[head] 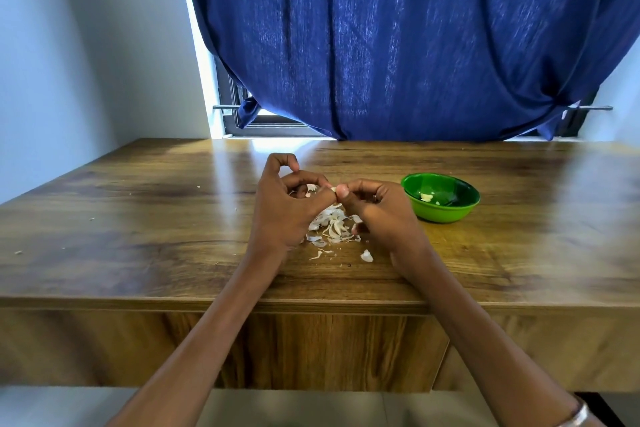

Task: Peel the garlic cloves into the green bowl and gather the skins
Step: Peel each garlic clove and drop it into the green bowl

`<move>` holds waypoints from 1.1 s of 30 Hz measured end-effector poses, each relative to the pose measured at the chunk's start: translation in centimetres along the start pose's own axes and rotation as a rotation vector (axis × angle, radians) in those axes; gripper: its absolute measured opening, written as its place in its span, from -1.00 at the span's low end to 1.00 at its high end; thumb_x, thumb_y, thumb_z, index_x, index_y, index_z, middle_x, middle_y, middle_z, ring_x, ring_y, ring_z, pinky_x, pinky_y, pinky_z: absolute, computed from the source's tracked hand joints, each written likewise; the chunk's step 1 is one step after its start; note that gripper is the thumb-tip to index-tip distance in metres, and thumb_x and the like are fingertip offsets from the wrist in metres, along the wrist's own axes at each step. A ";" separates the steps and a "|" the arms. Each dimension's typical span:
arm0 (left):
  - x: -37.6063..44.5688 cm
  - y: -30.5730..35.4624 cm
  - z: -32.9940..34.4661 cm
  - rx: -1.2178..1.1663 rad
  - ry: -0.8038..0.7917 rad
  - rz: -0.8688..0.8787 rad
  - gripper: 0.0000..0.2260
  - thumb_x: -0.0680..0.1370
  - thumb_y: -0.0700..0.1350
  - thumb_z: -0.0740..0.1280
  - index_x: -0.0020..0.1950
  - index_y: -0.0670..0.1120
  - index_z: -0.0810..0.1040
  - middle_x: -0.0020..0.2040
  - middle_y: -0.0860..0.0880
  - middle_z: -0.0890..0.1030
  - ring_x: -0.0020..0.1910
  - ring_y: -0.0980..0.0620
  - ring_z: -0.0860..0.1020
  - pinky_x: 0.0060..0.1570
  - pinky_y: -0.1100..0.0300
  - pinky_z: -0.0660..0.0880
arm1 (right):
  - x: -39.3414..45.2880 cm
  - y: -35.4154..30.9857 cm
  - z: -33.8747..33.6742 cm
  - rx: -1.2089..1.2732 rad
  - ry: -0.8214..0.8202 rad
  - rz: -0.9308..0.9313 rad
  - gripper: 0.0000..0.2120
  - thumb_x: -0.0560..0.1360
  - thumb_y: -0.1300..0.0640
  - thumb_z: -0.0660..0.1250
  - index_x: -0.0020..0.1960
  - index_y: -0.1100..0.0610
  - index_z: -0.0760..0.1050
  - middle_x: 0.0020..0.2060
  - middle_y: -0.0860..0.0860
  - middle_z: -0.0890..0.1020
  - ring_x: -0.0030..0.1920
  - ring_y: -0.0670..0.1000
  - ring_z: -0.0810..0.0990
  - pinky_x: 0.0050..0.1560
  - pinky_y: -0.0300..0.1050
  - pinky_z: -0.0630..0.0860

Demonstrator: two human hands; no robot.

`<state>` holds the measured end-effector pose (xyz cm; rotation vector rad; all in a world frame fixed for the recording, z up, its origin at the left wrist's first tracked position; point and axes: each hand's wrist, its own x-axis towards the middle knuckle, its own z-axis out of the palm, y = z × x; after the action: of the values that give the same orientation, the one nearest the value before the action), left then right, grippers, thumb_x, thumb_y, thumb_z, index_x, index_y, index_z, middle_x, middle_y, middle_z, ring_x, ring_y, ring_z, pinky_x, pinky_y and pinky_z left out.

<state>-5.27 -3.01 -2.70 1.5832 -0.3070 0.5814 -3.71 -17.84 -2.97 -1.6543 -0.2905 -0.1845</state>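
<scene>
Left hand: my left hand [294, 199] sits above the bench [138, 218], fingers curled, thumb and forefinger pinching one end of a garlic clove [333, 188].
Right hand: my right hand [372, 208] meets it from the other side, thumb and fingertips nipped on the same clove, so both are clamped on it.
Clove: just a pale sliver shows between the two thumbs, held in the air over the skins [332, 224], to the left of the green bowl [441, 213].
Which way it lies: too little shows to be sure; I judge its long axis runs roughly left to right, from one pinch to the other.
Step in hand: stripping the papery skin, I'd say, with the clove not yet dropped.
Doing it well: I want the left pinch steady, the right nail catching the loose edge at the tip and pulling along the length, not across, so the skin comes away in one piece and falls onto the heap below.
Bowl: a couple of pale cloves [426, 197] already lie inside.
Strays: one skin piece [366, 255] sits near the heap, towards me, for gathering later.
</scene>
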 end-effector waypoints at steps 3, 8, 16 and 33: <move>0.0 0.1 0.1 0.011 -0.006 -0.004 -0.51 0.27 0.02 0.52 0.01 -0.01 0.30 -0.13 -0.01 0.74 -0.30 -0.10 0.44 -0.19 0.08 0.44 | 0.1 0.0 -0.1 0.105 -0.073 0.178 -0.81 0.56 0.05 0.42 -0.07 0.16 0.71 -0.21 0.06 0.66 -0.29 -0.10 0.52 -0.38 -0.26 0.51; 0.1 -0.1 0.2 -0.034 0.025 -0.004 -0.60 0.37 -0.17 0.53 -0.01 -0.01 0.33 -0.15 -0.04 0.73 -0.31 -0.09 0.43 -0.18 0.03 0.45 | -0.2 -0.2 0.0 0.126 -0.049 0.102 -0.83 0.55 0.08 0.43 0.05 0.17 0.66 -0.17 -0.02 0.71 -0.31 -0.17 0.57 -0.40 -0.26 0.51; 0.3 -0.8 0.0 0.008 0.049 0.028 -0.61 0.44 -0.25 0.54 -0.03 0.00 0.34 -0.16 -0.04 0.73 -0.38 0.02 0.41 -0.22 0.04 0.44 | -0.1 0.5 0.1 -0.075 0.093 -0.246 -0.95 0.52 0.17 0.47 -0.02 0.08 0.69 -0.17 -0.05 0.74 -0.20 -0.09 0.71 -0.34 -0.31 0.54; 0.2 -0.7 0.2 0.072 0.064 0.043 -0.68 0.44 -0.21 0.51 -0.04 0.00 0.38 -0.16 -0.01 0.72 -0.30 -0.02 0.52 -0.15 0.10 0.51 | -0.2 -0.1 -0.3 0.060 0.070 -0.085 -0.91 0.56 0.15 0.42 0.02 0.12 0.70 -0.16 -0.02 0.75 -0.26 -0.09 0.64 -0.40 -0.20 0.55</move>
<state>-4.74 -3.11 -3.17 1.6271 -0.2753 0.6811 -3.96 -18.10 -2.89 -1.5734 -0.3103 -0.2948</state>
